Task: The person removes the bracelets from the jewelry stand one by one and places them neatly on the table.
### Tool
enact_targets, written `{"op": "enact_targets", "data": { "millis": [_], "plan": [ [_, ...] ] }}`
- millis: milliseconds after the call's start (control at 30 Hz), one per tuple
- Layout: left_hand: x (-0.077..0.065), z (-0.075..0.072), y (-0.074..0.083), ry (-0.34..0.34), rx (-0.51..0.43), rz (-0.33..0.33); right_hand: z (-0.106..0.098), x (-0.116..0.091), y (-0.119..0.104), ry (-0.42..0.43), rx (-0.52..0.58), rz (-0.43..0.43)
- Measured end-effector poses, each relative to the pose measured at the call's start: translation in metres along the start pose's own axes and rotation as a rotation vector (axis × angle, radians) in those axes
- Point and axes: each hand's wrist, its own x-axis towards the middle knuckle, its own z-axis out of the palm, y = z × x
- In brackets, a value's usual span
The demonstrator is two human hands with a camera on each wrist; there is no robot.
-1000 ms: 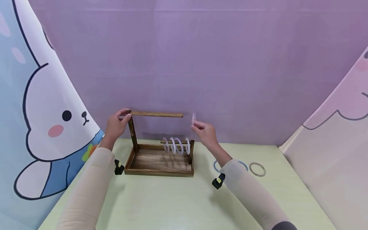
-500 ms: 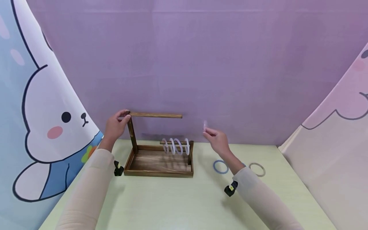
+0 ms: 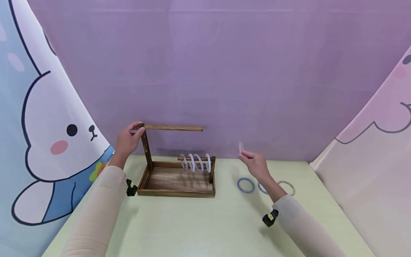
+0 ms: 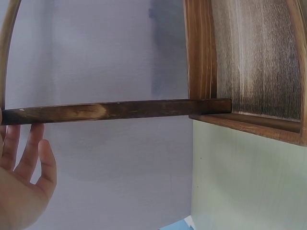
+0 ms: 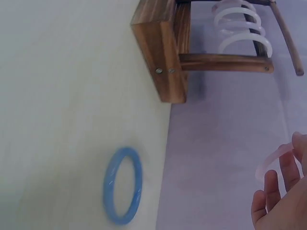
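Note:
My left hand (image 3: pixel 126 143) pinches the top of the tall post (image 3: pixel 147 151) of a wooden bangle stand, where the upper bar (image 3: pixel 174 128) begins. In the left wrist view, fingers (image 4: pixel 33 153) reach behind that post (image 4: pixel 120 110). Between thumb and fingertips, my right hand (image 3: pixel 257 167) pinches a pale pink translucent bangle (image 3: pixel 240 146), raised in the air right of the stand. The upper bar carries no bangle. Several whitish and pale purple bangles (image 3: pixel 192 163) hang on the lower bar, mounted on a short post (image 3: pixel 212 171) at the right.
The stand's base is a shallow wooden tray (image 3: pixel 176 193) on a pale green table (image 3: pixel 179 225). To its right lie a blue bangle (image 3: pixel 238 185), a second blue bangle (image 3: pixel 260 189) partly behind the right arm, and a greyish bangle (image 3: pixel 293 188). A purple cloth (image 3: pixel 205 71) hangs behind.
My right hand has moved right and a little down, carrying the pink bangle away from the upper bar's free end. The left hand keeps its place on the stand.

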Motion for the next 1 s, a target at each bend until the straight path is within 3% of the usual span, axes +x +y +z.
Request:
{"op": "enact_targets", "data": {
  "millis": [233, 667, 1000],
  "plan": [
    [0.000, -0.002, 0.001, -0.016, 0.003, -0.016, -0.012, -0.008, 0.015, 0.016, -0.069, 0.011],
    [-0.001, 0.003, -0.003, -0.018, 0.007, -0.022, -0.039, -0.025, 0.056, 0.087, -0.232, -0.076],
    [0.000, -0.002, 0.001, -0.032, 0.004, -0.040, -0.059, -0.034, 0.078, 0.105, -0.321, -0.130]
  ]
}}
